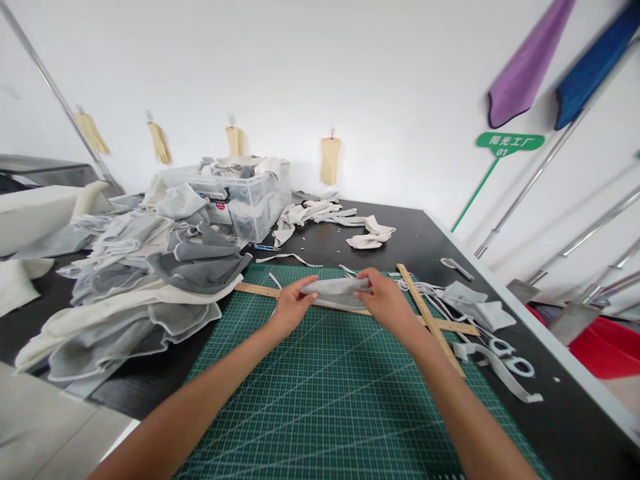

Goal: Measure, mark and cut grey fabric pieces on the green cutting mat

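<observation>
A folded piece of light grey cloth (336, 288) is stretched level between my two hands, over the far part of the green cutting mat (340, 387). My left hand (293, 303) pinches its left end between thumb and fingers. At the opposite end, my right hand (383, 293) grips the cloth the same way. Just behind and under the cloth, a wooden ruler (257, 289) lies across the mat. Another wooden ruler (425, 310) crosses it at a slant, to the right of my right hand.
On the left rises a heap of grey and white cloth (125, 287). Behind it stands a clear plastic box (255, 207) full of fabric. White-handled scissors (517, 365) and fabric strips lie at the right. A blue cutter (267, 247) and cloth scraps (371, 233) are farther back.
</observation>
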A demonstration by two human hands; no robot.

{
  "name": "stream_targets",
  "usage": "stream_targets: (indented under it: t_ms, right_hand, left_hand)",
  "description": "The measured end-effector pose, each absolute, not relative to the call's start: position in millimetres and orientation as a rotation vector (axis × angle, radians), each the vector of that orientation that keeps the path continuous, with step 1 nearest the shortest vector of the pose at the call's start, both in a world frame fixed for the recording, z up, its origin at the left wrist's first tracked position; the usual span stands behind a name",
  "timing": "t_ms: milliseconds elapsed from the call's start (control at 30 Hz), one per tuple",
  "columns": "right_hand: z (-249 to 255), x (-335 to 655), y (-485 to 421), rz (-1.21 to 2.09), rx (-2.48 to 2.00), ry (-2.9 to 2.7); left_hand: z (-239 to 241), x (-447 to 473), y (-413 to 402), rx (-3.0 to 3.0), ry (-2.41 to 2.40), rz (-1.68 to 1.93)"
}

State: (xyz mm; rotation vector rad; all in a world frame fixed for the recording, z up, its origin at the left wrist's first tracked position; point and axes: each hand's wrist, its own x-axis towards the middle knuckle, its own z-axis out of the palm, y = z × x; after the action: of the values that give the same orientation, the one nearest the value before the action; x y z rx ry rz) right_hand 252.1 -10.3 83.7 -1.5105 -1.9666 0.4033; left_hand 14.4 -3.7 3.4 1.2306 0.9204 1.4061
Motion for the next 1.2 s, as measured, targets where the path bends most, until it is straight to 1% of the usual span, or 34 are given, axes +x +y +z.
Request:
stream_targets:
  t_ms: [67, 167, 267, 367, 467, 567, 700, 800, 867, 967, 1067, 1133, 1200]
  right_hand:
    - [86.9, 250.2, -12.8, 0.291, -1.576, -1.990]
    - [90.3, 246.7, -16.5, 0.225, -1.617, -2.030]
    - [93.7, 244.3, -19.9, 0.213, -1.608, -2.060]
    - [96.5, 245.1, -21.1, 0.218, -1.543, -2.049]
    - [95.4, 248.1, -18.1, 0.255, -1.388, -2.027]
    - [89.8, 249.6, -12.7, 0.429, -1.295, -1.952]
    - [83.0, 245.6, -9.0, 0.699, -1.262, -1.729]
    - [83.4, 239.4, -12.7, 0.667, -1.236, -1.675]
    - [86.3, 233.3, -18.5, 0.615, -1.231, -1.835]
    - [90.7, 221.3, -28.6, 0.619, -1.207, -2.067]
    - [90.9, 211.2, -34.2, 0.713, -1.235, -2.006]
    - [88.0, 209.1, -33.8, 0.907, -1.217, -1.910]
    - [84.0, 210.5, -31.1, 1.186, -1.170, -1.808]
  left_hand:
    - [-2.2, 12.7, 0.6, 1.322, 1.025, 1.456]
    - [-5.1, 10.6, 1.0, 1.434, 1.151, 1.484]
    - [-1.0, 8.4, -1.6, 1.563, 1.227, 1.514]
    - [6.5, 5.6, -2.5, 1.672, 1.284, 1.625]
    - [12.3, 3.4, -1.7, 1.652, 1.189, 1.676]
    - [12.1, 3.3, -0.9, 1.469, 0.996, 1.582]
    - [8.8, 4.9, -4.4, 1.335, 0.972, 1.380]
    - [12.8, 8.0, -13.3, 1.430, 0.894, 1.075]
    - [17.0, 12.4, -20.4, 1.457, 0.766, 0.983]
    - [18.9, 20.8, -27.4, 1.427, 0.646, 1.049]
    - [14.2, 26.6, -28.3, 1.431, 0.780, 1.169]
    - [10.8, 27.5, -27.5, 1.379, 0.886, 1.242]
    - [9.2, 26.6, -26.9, 1.268, 0.904, 1.284]
